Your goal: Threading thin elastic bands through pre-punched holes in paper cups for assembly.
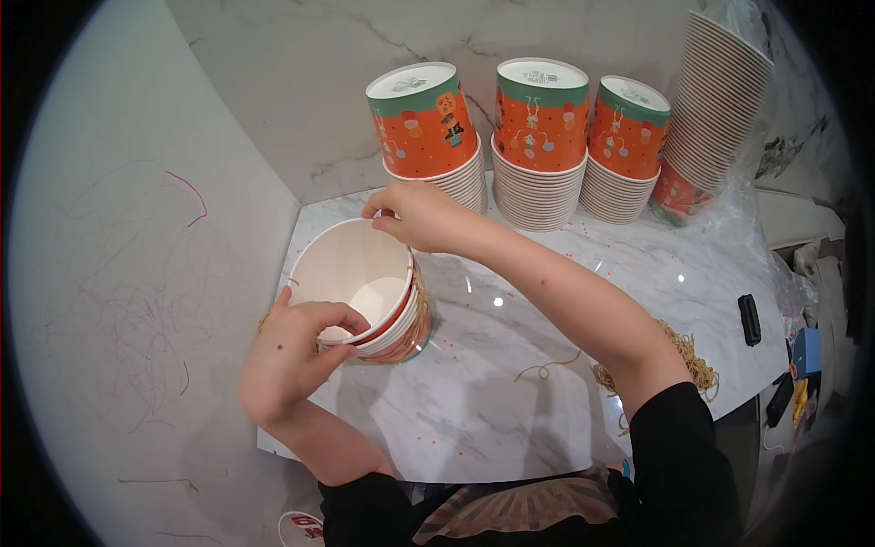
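Note:
A white-lined paper bucket (342,264) sits at the top of a short nested stack on the left of the table, its open mouth tilted toward me. Light brown cord (424,314) hangs round the outside of the stack and shows at the bucket's rim. My left hand (296,351) is closed over the near rim, fingers inside and thumb outside. At the far right rim, my right hand (415,217) has its fingers bent and pinched on the edge; whether cord is between them, I cannot tell.
Upside-down orange and green bucket stacks (542,118) stand along the back wall. A tall stack (715,100) in clear plastic leans at the back right. A pile of cord (693,360) lies beyond my right forearm, a loose strand (551,365) beside it. A black object (749,319) rests near the right edge.

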Motion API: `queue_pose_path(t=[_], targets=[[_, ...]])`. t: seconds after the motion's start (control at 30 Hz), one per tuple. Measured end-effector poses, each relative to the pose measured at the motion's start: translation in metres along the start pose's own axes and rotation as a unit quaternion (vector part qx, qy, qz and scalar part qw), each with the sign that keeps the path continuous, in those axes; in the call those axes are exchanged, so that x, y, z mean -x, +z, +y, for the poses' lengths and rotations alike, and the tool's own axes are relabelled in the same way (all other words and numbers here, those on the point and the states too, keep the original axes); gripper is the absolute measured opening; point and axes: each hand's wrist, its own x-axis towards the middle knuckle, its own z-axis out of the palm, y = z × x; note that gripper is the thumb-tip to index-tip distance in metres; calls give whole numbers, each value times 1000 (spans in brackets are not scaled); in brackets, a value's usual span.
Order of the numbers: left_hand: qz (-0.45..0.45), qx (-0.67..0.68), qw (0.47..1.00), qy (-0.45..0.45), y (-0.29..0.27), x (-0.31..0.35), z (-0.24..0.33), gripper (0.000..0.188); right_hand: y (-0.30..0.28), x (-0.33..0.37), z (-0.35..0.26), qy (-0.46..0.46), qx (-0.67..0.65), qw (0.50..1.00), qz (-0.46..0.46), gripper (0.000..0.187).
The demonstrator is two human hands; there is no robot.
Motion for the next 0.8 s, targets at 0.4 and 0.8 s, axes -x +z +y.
queue_pose_path(t=[0.4,0.8], targets=[[32,14,999,-9,-4,13,-12,26,4,10,-16,19,36,999,32,21],[155,128,974,-107,2,4,-53,61,18,16,-19,17,88,993,71,17]])
